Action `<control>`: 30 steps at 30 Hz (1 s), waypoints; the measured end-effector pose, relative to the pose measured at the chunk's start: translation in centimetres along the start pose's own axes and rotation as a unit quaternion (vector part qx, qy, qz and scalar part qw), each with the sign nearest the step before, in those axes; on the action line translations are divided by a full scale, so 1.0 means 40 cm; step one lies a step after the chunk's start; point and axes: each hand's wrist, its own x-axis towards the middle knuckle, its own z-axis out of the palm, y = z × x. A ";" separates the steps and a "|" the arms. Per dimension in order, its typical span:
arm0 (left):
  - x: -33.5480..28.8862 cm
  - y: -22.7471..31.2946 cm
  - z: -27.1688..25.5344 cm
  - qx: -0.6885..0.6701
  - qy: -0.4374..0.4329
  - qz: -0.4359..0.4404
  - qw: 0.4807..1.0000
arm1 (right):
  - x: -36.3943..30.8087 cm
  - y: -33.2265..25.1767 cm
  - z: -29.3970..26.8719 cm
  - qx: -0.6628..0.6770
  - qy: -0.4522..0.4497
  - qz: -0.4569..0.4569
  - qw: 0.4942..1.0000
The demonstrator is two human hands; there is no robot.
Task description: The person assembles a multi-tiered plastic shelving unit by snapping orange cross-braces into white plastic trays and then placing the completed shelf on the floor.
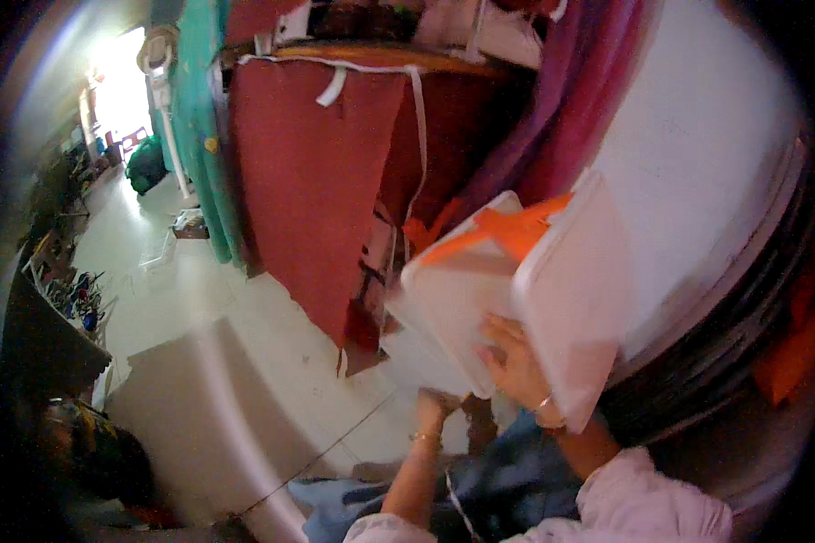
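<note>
Two pale white panels with rounded corners and an orange strip bridging their upper part stand tilted before me like an opened V; I cannot tell their exact kind. Between the left panel and the right panel reaches my right hand, a bracelet at its wrist. Its fingers bend against the left panel's inner face, and the right panel partly covers the hand. Low beside the left panel's bottom corner is my left hand, its fingers curled. Whatever it may hold is too blurred to make out.
A dark red cloth hangs from a shelf edge ahead, with a purple curtain beside it. A white surface curves along the right. Far left are a green curtain, a white stand fan and a green bundle.
</note>
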 end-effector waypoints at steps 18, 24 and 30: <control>0.229 0.381 -0.303 -0.446 0.024 -0.200 0.872 | 0.000 0.030 -0.053 -0.105 -0.038 -0.073 0.991; 0.238 0.408 -0.239 -0.514 -0.088 -0.225 0.823 | 0.003 -0.003 -0.064 -0.120 -0.042 -0.116 0.985; 0.225 0.452 -0.282 -0.458 -0.084 -0.229 0.855 | -0.169 -0.068 -0.191 -0.055 -0.102 -0.204 0.972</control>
